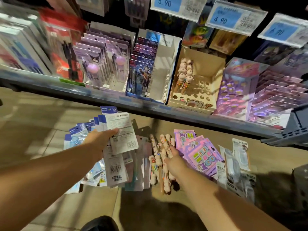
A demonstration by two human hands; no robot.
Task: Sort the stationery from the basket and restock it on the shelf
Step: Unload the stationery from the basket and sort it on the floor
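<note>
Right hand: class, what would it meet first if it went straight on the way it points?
Probably the animal-topped pens just ahead of the right hand; depth is unclear, it may already touch them.

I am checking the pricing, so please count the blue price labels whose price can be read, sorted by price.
5.90 label: 1
4.90 labels: 2
14.90 label: 1
Total: 4

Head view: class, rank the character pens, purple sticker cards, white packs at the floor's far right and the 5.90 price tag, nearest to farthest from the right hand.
1. Character pens: on the floor, touching the right hand.
2. Purple sticker cards: just right of it.
3. White packs: far right on the floor.
4. 5.90 price tag: top, over the shelf goods.
</note>
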